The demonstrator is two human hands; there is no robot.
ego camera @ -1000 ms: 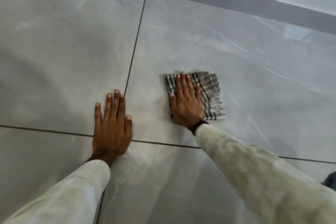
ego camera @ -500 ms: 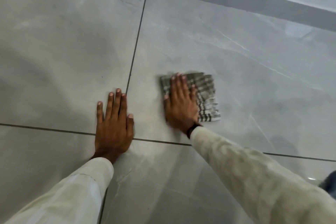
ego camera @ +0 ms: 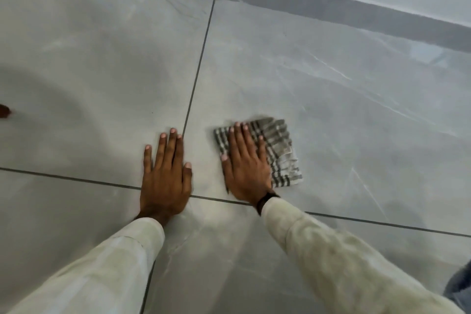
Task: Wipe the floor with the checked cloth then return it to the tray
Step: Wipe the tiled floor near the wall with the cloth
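The folded grey-and-white checked cloth (ego camera: pixel 279 146) lies flat on the grey tiled floor (ego camera: pixel 331 109), right of the vertical grout line. My right hand (ego camera: pixel 246 164) presses down on its left half with fingers spread flat, palm on the cloth. My left hand (ego camera: pixel 165 173) rests flat on the floor to the left, fingers together, holding nothing, just above the horizontal grout line. The cloth's right edge and lower right corner stick out from under my right hand. No tray is in view.
A grey skirting board (ego camera: pixel 331 7) and white wall run along the far edge of the floor. A small dark brown object (ego camera: pixel 3 111) shows at the left border. Blue fabric (ego camera: pixel 461 288) sits at the lower right corner.
My right hand has slid the cloth a little leftward and toward me across the tile. The left hand has stayed planted on the floor. The view has shifted slightly.
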